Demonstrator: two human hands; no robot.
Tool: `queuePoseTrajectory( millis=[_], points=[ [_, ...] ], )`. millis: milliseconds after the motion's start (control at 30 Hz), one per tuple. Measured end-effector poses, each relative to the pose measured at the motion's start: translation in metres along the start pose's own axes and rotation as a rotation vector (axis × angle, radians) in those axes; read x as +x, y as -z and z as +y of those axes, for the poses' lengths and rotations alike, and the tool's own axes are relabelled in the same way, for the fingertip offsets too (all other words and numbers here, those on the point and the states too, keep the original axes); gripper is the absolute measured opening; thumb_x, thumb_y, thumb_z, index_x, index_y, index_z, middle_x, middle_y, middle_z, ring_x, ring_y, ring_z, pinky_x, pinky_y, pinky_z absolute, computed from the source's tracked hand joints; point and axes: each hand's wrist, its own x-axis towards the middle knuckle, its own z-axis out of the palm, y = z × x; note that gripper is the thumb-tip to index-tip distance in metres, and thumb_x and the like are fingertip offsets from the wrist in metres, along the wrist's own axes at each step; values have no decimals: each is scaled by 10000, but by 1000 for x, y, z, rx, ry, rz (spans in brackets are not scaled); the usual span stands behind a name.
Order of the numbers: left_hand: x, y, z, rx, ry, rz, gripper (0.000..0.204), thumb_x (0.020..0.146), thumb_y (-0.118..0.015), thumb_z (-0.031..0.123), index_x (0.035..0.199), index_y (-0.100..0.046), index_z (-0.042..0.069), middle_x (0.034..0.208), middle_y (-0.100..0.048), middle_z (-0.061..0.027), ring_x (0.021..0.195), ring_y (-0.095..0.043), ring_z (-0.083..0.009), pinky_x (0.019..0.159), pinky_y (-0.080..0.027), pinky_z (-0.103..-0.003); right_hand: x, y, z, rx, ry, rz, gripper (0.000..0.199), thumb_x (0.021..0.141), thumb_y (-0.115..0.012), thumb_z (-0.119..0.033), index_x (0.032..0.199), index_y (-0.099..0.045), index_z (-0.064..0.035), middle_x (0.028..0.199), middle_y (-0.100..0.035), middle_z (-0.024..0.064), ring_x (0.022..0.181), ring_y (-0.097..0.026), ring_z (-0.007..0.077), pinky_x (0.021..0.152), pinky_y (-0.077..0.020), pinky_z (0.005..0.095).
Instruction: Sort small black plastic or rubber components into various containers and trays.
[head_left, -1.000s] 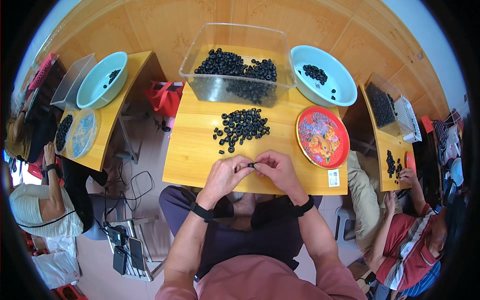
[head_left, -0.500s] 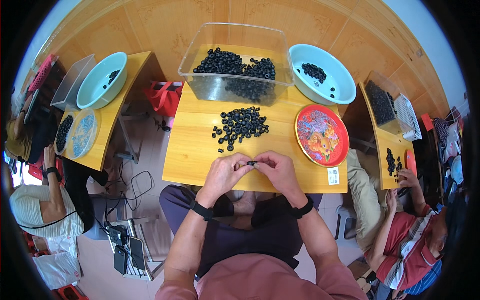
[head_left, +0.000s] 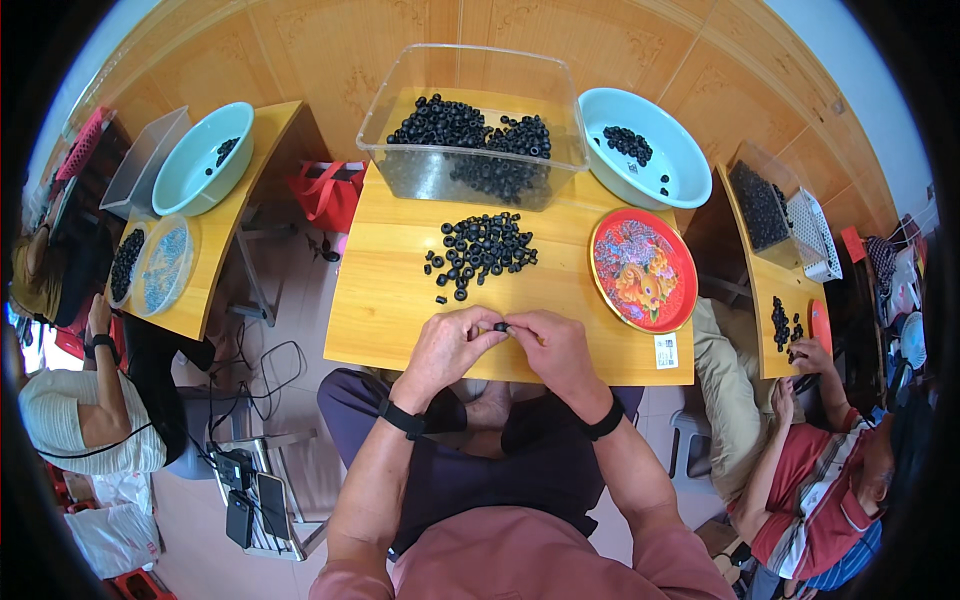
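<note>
Close to the near edge of the table, my left hand (head_left: 450, 348) pinches a small round black part (head_left: 501, 326) between thumb and fingertips. The fingertips of my right hand (head_left: 556, 350) press against the same part from the other side. Fingers cover most of the part, so its exact shape is hidden. Just beyond my hands lies a loose pile of small black ring-like parts (head_left: 487, 252) on the wooden tabletop (head_left: 390, 290). To the right is a round red flowered tray (head_left: 682, 270) with many tiny bluish and silvery pieces on it.
A clear plastic box (head_left: 470, 185) heaped with black parts stands at the back. Beside it, a light-blue basin (head_left: 690, 180) holds some more. People sit at side tables, one in white (head_left: 95, 425) at left, one in red (head_left: 800, 500) at right. Cables (head_left: 270, 375) lie on the floor.
My right hand has turned slightly inward and its fingers have shifted around the black part. My left hand stays nearly still. The pile looks the same.
</note>
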Motion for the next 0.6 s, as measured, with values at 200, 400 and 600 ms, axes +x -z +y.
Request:
queuePoseTrajectory(
  millis=[200, 400, 600],
  points=[
    [1, 3, 3, -24, 21, -41, 200, 887, -810, 155, 1030, -758, 25, 634, -586, -47, 565, -493, -107, 556, -450, -301, 1, -3, -2, 81, -197, 10, 112, 887, -720, -81, 962, -769, -12, 833, -738, 186, 722, -726, 339, 665, -562, 375],
    [-1, 2, -1, -16, 32, -42, 187, 893, -803, 156, 992, -746, 7, 676, -649, -64, 584, -536, -115, 578, -471, -302, 14, 3, -3, -8, -202, -118, 125, 897, -677, -71, 948, -769, -4, 818, -735, 193, 715, -731, 344, 643, -556, 386],
    [0, 1, -2, -83, 90, -20, 205, 905, -793, 169, 957, -733, -20, 729, -706, -82, 626, -604, -116, 609, -502, -304, 15, -1, -9, 23, -220, -120, 144, 920, -652, -69, 983, -755, 10, 836, -727, 217, 755, -732, 365, 680, -566, 407]
  ],
)
